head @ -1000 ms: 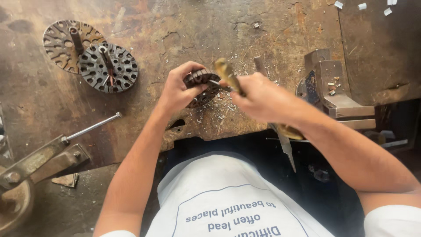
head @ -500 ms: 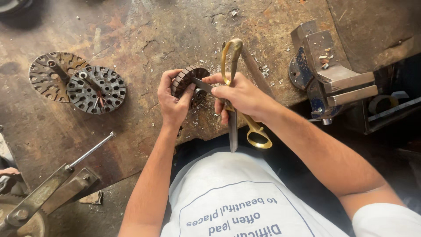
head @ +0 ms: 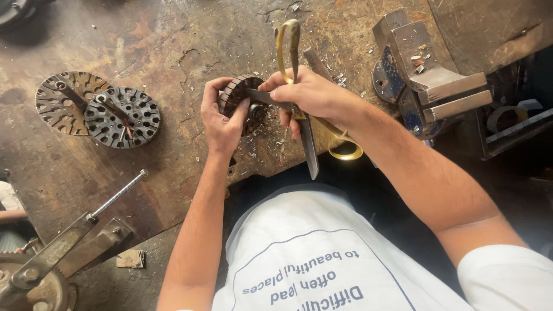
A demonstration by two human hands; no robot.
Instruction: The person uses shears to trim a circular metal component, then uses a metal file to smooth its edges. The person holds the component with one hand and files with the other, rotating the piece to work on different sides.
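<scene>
Scarred rusty workbench (head: 173, 34), metal shavings; blue vise (head: 420, 75) at right edge.

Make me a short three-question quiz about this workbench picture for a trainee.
1. True or false: the left hand grips the round slotted motor core.
2. What does the right hand hold? A) hammer B) large scissors C) file
3. Which fixed tool sits at the bench's right edge?

Key:
1. True.
2. B; one blade tip meets the core.
3. A bench vise.
</scene>
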